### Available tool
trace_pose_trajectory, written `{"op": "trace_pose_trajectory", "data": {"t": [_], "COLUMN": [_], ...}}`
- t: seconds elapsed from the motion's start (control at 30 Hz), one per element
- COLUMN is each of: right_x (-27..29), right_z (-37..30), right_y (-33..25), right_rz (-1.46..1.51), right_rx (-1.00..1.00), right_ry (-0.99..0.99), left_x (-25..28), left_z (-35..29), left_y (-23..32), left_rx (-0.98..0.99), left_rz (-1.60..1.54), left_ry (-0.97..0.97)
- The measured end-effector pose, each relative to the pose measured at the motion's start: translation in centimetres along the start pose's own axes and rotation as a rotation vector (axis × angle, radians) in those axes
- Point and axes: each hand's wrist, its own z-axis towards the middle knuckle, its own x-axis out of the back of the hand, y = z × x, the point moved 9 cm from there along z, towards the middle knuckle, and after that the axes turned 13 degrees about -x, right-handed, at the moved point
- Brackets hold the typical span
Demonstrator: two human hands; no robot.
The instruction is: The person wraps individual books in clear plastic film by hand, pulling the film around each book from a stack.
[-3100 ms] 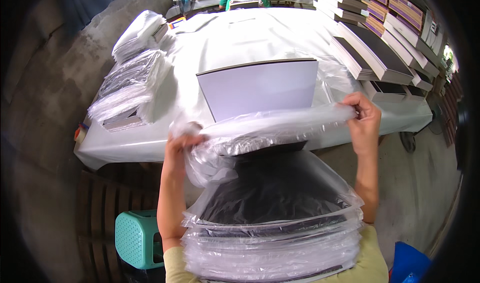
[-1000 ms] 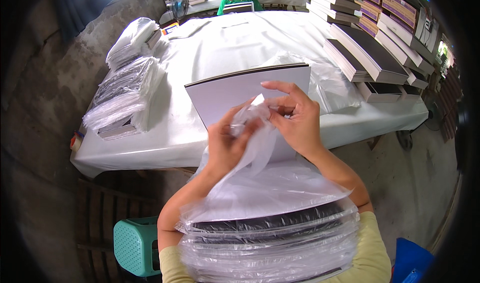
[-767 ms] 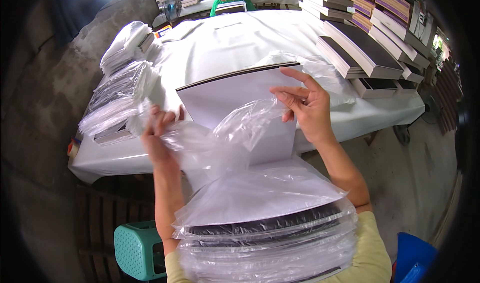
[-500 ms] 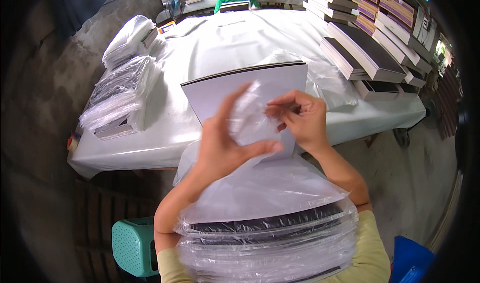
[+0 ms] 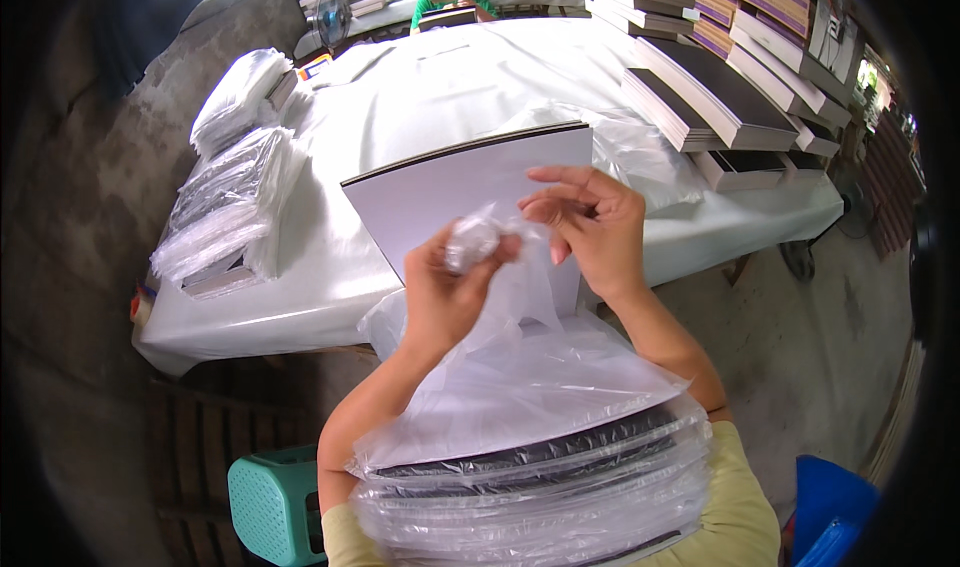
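My left hand (image 5: 445,287) is closed round a crumpled bunch of clear plastic bag (image 5: 475,242), above a stack close to my body. My right hand (image 5: 600,232) hovers beside that bunch, fingers bent and apart, with nothing visibly held. From the bunch, loose film spreads down over the top of the stack of plastic-wrapped flat boards (image 5: 540,497), white and black at the edges. Behind both hands, a white board with a dark edge (image 5: 450,182) stands tilted at the near side of the table; its lower part is hidden by film and hands.
The table (image 5: 400,97) has a white sheet. Plastic-wrapped bundles (image 5: 225,197) are stacked at left; dark-topped boards (image 5: 720,97) and brown cartons (image 5: 740,2) are piled at right. A co-worker in green (image 5: 445,2) sits across. Below are a green stool (image 5: 265,502) and a blue object (image 5: 830,507).
My left hand has gone from spread fingers to closed round the bunched plastic. My right hand has lifted its fingers slightly and stays beside it. The view has shifted a little.
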Motion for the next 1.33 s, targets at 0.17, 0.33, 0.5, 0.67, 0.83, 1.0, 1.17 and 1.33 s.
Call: {"op": "trace_pose_trajectory", "data": {"t": [0.17,0.33,0.5,0.67,0.83,1.0,1.17,1.33], "right_x": [1.6,-1.5,-0.6,0.9,-0.4,-0.3,-0.8,-1.2], "right_z": [0.7,-0.2,0.1,0.2,-0.1,-0.3,-0.4,0.0], "right_y": [-0.3,0.8,1.4,1.7,0.7,1.1,1.5,3.8], "right_rz": [0.133,0.208,0.154,0.375,0.149,0.04,0.038,0.124], "right_rx": [0.112,-0.055,-0.087,-0.149,-0.064,-0.01,-0.006,-0.154], "right_ry": [0.007,-0.22,-0.206,-0.127,-0.13,-0.078,-0.056,-0.129], "left_x": [1.8,1.0,1.1,1.6,1.0,0.3,-1.1,0.0], "left_z": [-0.3,-1.0,-1.5,-1.7,-1.6,-0.6,0.0,-0.9], "left_y": [0.3,0.2,-0.4,-0.9,-0.2,1.0,0.4,-1.8], "left_rx": [-0.015,-0.072,-0.034,-0.048,-0.095,-0.043,0.074,0.144], "left_rz": [0.016,0.072,-0.004,0.038,0.118,-0.096,-0.14,-0.163], "left_ry": [0.165,0.087,0.114,0.123,0.044,0.177,-0.032,0.081]}}
